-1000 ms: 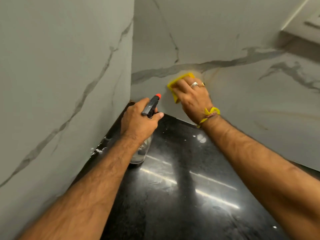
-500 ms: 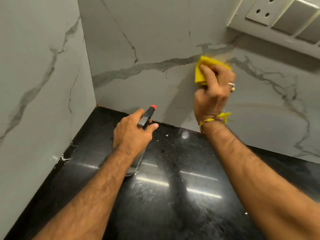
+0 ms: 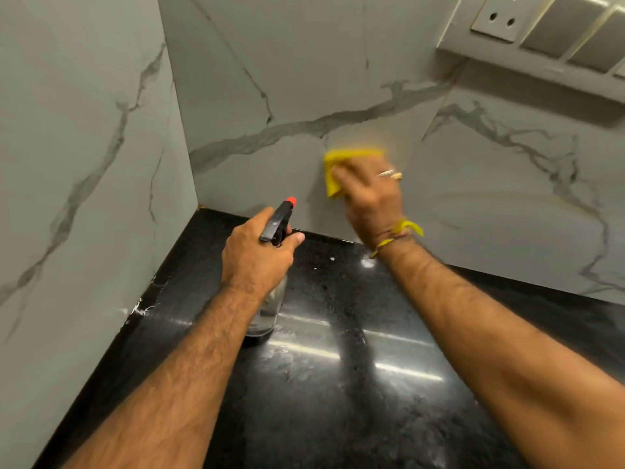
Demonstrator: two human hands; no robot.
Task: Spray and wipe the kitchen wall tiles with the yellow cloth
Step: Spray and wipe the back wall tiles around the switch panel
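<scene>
Yellow cloth [image 3: 338,164] under pressing right hand [image 3: 370,198]; spray bottle [image 3: 275,255] in left hand's [image 3: 255,255] grip.

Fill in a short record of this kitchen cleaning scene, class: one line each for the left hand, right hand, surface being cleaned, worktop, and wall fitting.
left hand: left hand grips the spray bottle, nozzle aimed at the wall
right hand: right hand presses the cloth on the tiles; blurred
surface: grey-veined wall tiles, at a corner
worktop: black glossy counter; bottle base close to it, contact unclear
wall fitting: switch panel, upper right, apart from the cloth
</scene>
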